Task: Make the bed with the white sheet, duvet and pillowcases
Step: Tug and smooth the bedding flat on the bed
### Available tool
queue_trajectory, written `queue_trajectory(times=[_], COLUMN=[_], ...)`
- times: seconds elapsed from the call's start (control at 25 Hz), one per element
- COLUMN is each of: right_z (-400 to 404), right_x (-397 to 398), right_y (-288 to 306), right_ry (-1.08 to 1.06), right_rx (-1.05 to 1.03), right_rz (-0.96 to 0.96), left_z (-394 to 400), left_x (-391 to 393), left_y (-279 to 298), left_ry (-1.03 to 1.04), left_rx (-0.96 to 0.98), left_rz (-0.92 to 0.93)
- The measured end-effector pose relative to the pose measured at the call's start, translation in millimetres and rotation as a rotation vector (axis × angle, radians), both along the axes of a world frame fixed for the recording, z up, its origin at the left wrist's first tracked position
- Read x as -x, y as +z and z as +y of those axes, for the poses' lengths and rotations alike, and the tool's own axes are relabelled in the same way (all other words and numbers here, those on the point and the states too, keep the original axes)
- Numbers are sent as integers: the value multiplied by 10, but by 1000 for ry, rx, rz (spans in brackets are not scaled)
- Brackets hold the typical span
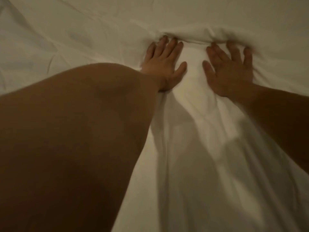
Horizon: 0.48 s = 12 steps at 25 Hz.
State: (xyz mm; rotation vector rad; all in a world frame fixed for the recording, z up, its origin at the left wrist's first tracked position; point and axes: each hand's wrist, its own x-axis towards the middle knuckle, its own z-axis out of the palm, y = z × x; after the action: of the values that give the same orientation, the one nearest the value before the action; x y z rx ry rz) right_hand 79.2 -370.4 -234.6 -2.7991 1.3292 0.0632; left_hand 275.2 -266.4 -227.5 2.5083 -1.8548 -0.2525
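Your view is filled almost edge to edge by white bedding under dim, warm light; nothing of the room beyond it shows. Your left hand (164, 67) lies flat on the white sheet (192, 148), palm down, fingers straight and a little spread, its grip closed on nothing. Your right hand (231, 67) lies just beside it, also palm down with fingers spread and flat, though it is blurred. The fingertips of both hands press into a bunched fold (192, 36) of white cloth that runs across just above them; you cannot tell whether that fold belongs to the sheet or to the duvet. Long creases fan down from your hands toward the lower edge. To the left, the cloth lies smoother, with shallow wrinkles. Your left forearm (75, 139) crosses the lower left, dark in shadow.
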Motion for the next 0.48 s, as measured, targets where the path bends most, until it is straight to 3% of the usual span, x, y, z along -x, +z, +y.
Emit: queue_trajectory(times=[0.12, 0.28, 0.48], right_z=[-137, -343, -562], right_x=[-77, -199, -341], right_y=[45, 134, 237], right_ry=[-5, -12, -187], right_rx=[-31, 56, 118], right_rz=[20, -91, -2], left_z=[-164, -576, -776], left_x=[-45, -205, -316], left_y=[41, 279, 347], left_ry=[44, 145, 289], left_rx=[46, 161, 132], left_rz=[7, -56, 121])
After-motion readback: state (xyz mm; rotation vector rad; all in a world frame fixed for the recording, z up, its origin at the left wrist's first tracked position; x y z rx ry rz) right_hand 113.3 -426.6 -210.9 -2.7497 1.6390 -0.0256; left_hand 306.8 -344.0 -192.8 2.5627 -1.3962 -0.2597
